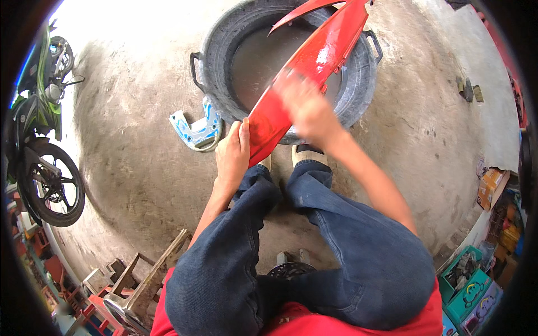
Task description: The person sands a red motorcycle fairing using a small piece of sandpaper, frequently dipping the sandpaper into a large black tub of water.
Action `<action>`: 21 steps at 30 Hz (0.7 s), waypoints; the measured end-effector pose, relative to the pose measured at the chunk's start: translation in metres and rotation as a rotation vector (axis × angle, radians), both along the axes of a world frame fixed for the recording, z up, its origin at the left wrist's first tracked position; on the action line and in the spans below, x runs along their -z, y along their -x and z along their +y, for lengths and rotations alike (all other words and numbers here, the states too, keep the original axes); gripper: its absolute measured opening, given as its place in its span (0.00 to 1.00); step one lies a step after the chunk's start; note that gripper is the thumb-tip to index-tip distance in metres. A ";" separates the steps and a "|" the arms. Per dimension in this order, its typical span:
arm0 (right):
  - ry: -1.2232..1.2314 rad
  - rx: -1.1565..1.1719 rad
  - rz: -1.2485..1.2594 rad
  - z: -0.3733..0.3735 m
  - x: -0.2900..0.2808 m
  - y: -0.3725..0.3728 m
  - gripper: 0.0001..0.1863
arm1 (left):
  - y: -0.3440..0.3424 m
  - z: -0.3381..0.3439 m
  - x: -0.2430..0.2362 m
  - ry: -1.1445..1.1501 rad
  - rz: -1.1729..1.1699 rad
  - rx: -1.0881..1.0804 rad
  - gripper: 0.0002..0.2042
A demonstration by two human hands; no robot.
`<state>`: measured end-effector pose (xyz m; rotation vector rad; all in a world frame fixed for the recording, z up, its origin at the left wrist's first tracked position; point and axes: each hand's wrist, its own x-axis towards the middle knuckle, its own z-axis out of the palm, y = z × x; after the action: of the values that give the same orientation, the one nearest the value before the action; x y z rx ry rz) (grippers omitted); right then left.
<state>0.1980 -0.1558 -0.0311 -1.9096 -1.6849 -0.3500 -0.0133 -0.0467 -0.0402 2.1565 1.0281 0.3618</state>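
Observation:
A long glossy red motorcycle body panel (325, 56) slants across the black tub (358, 106), its far end split into a thin curved prong. My left hand (233, 150) grips the panel's near lower end, thumb on top and fingers around the edge. On the middle of the panel lies my right hand (308, 109), smeared by motion. Whether its fingers hold anything cannot be made out, and part of the panel is hidden under it. Murky greyish water (255, 61) stands in the tub between its two side handles.
Left of the tub lies a blue-and-white U-shaped part (199, 130) on the concrete floor (134, 112). A motorcycle (53, 173) stands at far left. Wooden pieces (145, 280) are at lower left. Green boxes (468, 288) and a cardboard box (491, 187) line the right side.

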 end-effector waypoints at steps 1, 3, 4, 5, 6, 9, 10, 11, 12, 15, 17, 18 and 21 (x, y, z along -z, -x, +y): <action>0.086 -0.176 -0.059 -0.009 0.001 0.016 0.24 | 0.000 0.000 0.005 0.033 -0.025 -0.003 0.19; 0.104 -0.197 -0.044 -0.010 0.002 0.011 0.24 | 0.003 0.000 0.009 0.060 -0.040 -0.007 0.20; 0.119 -0.216 -0.042 -0.007 -0.004 0.003 0.25 | 0.001 0.001 0.006 0.049 -0.041 -0.013 0.20; 0.058 -0.139 -0.090 0.003 -0.008 -0.016 0.25 | 0.001 0.003 0.002 0.037 -0.042 -0.019 0.20; -0.003 -0.015 -0.096 0.012 -0.004 -0.047 0.26 | -0.002 0.002 0.001 0.033 -0.048 -0.009 0.20; -0.072 0.151 -0.066 0.019 0.003 -0.078 0.26 | -0.011 -0.003 0.007 0.044 -0.056 0.008 0.19; -0.087 0.187 -0.016 0.023 0.001 -0.072 0.26 | -0.010 -0.003 0.010 0.044 -0.078 0.005 0.19; -0.019 0.057 -0.175 0.017 0.003 -0.053 0.26 | -0.010 -0.003 0.012 0.045 -0.100 0.003 0.19; 0.043 -0.046 -0.097 0.012 0.002 -0.019 0.26 | -0.008 -0.002 0.018 0.048 -0.093 0.010 0.19; 0.120 -0.313 0.012 0.007 0.012 0.021 0.27 | 0.000 0.006 0.017 -0.015 -0.176 -0.004 0.18; 0.070 -0.175 -0.165 0.014 0.002 -0.017 0.26 | -0.002 0.006 0.019 0.026 -0.118 0.012 0.19; 0.016 -0.059 -0.125 0.018 -0.003 -0.041 0.26 | -0.004 0.006 0.018 0.024 -0.120 0.018 0.19; -0.102 0.216 0.048 0.028 0.004 -0.088 0.26 | -0.014 -0.001 0.017 0.010 -0.168 0.032 0.19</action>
<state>0.2864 -0.1277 -0.0353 -2.0117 -1.4062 -0.4607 0.0003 -0.0476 -0.0572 2.0920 0.8988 0.5123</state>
